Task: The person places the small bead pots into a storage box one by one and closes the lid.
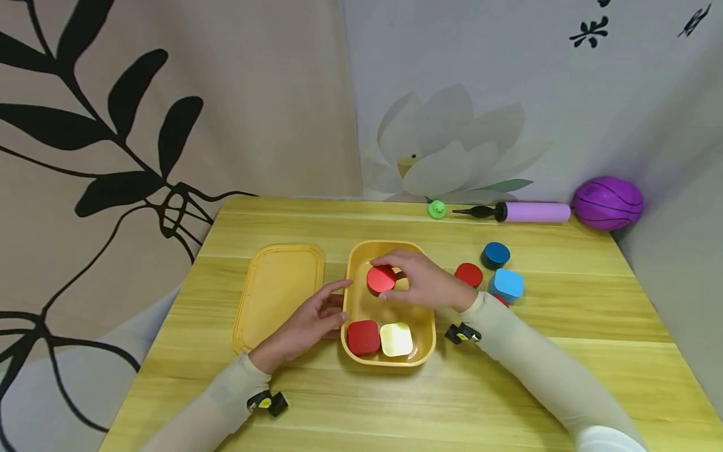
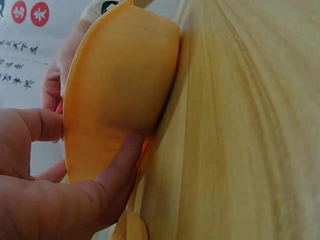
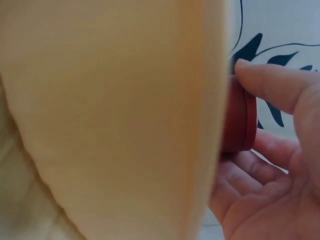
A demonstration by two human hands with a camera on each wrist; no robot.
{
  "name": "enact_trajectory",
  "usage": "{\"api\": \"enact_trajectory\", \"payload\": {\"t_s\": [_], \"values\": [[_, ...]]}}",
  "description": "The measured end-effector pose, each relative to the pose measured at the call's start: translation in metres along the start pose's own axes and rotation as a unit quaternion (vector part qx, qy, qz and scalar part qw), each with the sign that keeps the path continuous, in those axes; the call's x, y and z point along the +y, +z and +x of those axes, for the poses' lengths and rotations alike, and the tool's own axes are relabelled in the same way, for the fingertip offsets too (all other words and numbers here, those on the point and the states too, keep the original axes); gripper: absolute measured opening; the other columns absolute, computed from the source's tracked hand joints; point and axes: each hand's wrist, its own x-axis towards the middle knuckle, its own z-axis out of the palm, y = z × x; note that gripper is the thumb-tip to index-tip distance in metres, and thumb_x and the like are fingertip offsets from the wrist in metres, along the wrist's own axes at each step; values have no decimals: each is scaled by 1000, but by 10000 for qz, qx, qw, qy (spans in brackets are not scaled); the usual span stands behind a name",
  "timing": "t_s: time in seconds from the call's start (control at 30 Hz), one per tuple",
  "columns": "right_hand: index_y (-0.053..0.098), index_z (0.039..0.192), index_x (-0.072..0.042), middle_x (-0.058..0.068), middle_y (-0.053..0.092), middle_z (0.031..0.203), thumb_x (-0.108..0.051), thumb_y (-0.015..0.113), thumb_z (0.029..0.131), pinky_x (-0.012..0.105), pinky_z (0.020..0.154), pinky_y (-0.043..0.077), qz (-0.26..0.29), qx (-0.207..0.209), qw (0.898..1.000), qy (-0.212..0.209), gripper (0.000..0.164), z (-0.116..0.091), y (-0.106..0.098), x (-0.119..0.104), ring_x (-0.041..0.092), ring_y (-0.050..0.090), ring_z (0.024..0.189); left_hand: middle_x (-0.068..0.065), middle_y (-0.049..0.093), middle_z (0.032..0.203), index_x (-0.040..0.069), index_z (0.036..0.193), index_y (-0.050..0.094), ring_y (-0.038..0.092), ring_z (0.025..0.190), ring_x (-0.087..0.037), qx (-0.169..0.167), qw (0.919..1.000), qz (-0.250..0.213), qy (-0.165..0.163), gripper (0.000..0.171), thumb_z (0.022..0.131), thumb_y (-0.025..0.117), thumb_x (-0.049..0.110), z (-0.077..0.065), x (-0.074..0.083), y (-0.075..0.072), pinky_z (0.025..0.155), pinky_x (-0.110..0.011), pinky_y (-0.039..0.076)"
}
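Note:
My right hand (image 1: 420,279) pinches a red round block (image 1: 381,280) between thumb and fingers, inside the far half of the yellow container (image 1: 361,301). From the right wrist view, the red block (image 3: 240,117) shows partly behind the container's wall, with the thumb on its upper side. My left hand (image 1: 307,326) lies against the container's left side; in the left wrist view its fingertips touch the rim and outer wall of the container (image 2: 120,75). In the container's near half sit a red square block (image 1: 363,338) and a pale yellow square block (image 1: 396,339).
A yellow lid (image 1: 285,289) lies left of the container. To the right are a red round block (image 1: 469,275), a dark blue round block (image 1: 495,255) and a light blue square block (image 1: 506,285). Along the back stand a green duck (image 1: 437,209), a purple pump (image 1: 536,212) and a purple ball (image 1: 608,203).

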Motion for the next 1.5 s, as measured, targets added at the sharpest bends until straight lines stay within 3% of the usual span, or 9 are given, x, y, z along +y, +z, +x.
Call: {"api": "enact_trajectory", "payload": {"t_s": [0.23,0.47,0.7,0.9,1.27,1.5], "values": [[63,143,-8,5,67,140,-29,83,93,35,98,60,-284,-267,9991,-138,58,5,15,-3,21,66,121,-22,45,155,31,164,33,58,137,-37,21,10000,59,-53,64,108,57,12,1,2,2,96,-46,62],[60,148,-12,0,65,143,-24,79,95,37,110,53,-529,-662,9962,-219,58,9,31,0,16,62,128,-21,45,155,32,163,34,58,137,-36,12,10000,84,-37,64,108,57,12,1,0,1,96,-45,62],[60,148,-9,4,64,143,-18,77,95,39,114,50,-475,-979,9934,-365,56,18,38,2,18,62,129,-24,43,156,27,165,32,58,136,-36,-11,9999,63,105,65,107,60,15,2,-3,-3,95,-45,62],[58,149,-8,6,64,144,-16,76,96,40,115,49,-606,-1240,9902,-226,56,21,43,3,20,62,130,-24,43,156,25,166,30,58,136,-35,-48,10000,-36,75,67,107,59,13,0,-4,-3,96,-45,62],[56,149,-7,7,64,143,-14,78,93,39,112,51,-434,-1257,9911,-117,60,17,40,3,20,62,125,-24,44,156,26,165,31,59,135,-32,-72,9999,-7,90,66,107,59,14,1,-5,-2,96,-46,62],[58,148,-9,6,64,143,-16,78,94,31,100,59,-86,-1053,9943,-105,59,13,30,0,20,65,125,-25,43,157,26,165,31,58,135,-34,-79,9999,16,103,65,107,60,14,1,-3,0,96,-46,61]]}}
